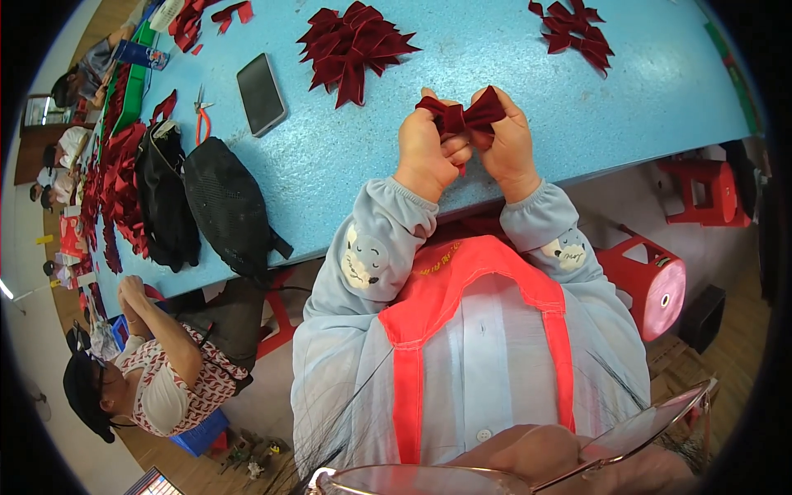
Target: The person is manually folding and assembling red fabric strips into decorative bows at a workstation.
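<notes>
A dark red velvet bow [467,118] is held up just over the near edge of the blue table. My left hand [426,147] is closed on its left loop, with the fingers curled behind and beneath it. The thumb and fingers of my right hand [508,148] pinch the bow's right loop. A short end of red ribbon hangs below the left fingers. Beyond my hands lies a heap of finished-looking red bows [355,49], and a smaller group of bows [575,35] rests farther to the right.
On the blue table [330,181] lie a phone [261,95], orange-handled pliers [202,124], a black mesh bag [227,194] and a black pouch [161,190]. Red ribbon pieces [124,181] pile up at left. A co-worker [165,363] sits at left. Red stools [643,280] stand at right.
</notes>
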Demonstrator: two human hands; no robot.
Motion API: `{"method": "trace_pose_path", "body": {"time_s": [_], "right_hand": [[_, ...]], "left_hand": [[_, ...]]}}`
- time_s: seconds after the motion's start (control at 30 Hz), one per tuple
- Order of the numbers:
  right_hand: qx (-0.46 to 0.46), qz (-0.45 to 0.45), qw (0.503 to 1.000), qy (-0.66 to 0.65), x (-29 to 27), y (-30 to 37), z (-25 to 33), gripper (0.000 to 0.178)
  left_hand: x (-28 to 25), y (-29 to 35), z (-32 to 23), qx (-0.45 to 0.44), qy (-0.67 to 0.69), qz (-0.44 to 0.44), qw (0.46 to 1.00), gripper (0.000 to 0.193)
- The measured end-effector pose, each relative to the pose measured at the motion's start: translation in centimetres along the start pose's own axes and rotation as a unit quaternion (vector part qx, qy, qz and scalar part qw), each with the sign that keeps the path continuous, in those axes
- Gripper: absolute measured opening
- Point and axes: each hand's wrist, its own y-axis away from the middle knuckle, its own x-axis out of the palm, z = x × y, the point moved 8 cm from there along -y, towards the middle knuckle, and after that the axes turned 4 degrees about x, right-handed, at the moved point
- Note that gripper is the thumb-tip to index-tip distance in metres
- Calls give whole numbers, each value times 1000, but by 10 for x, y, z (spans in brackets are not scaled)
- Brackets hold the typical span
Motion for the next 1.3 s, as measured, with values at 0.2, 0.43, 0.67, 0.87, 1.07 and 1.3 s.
{"method": "trace_pose_path", "body": {"time_s": [0.2,0.43,0.67,0.87,1.07,1.3], "right_hand": [[12,4,1000,-18,-4,-2,-1,8],[11,-70,997,16,-3,-1,2,11],[23,1,1000,0,-1,-2,-4,11],[14,-75,995,62,0,1,-1,13],[11,-63,995,75,-2,0,-2,10],[14,-46,996,81,0,1,-2,9]], "left_hand": [[3,2,1,16,-18,-9,1000,35],[6,3,-3,67,-18,22,997,23],[9,13,-16,116,-93,17,989,41],[4,15,-18,132,-121,8,984,48],[0,14,-21,170,-113,-8,979,44],[-1,17,-24,223,-107,-31,968,44]]}}
